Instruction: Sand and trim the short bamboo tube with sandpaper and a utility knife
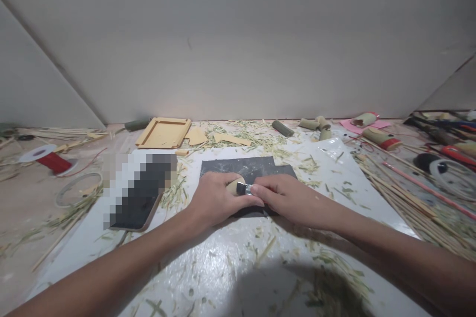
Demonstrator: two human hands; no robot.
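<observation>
My left hand (219,197) is closed around a short pale bamboo piece (234,186), with its thumb reaching along the near side. My right hand (284,198) pinches a small tool with a black and shiny silver end (243,188), whose kind I cannot make out. The silver end meets the bamboo piece between both thumbs. Under the two hands lie dark sheets (238,163) that look like sandpaper, dusted with pale powder. My fingers hide most of the tool and much of the bamboo.
A phone (139,198) lies at the left on the white sheet (178,262), among green shavings. Behind it stands a yellow tray (163,133). A red thread spool (54,161) sits far left. Bamboo tubes (282,128) lie near the wall; thin sticks (405,203) spread at the right.
</observation>
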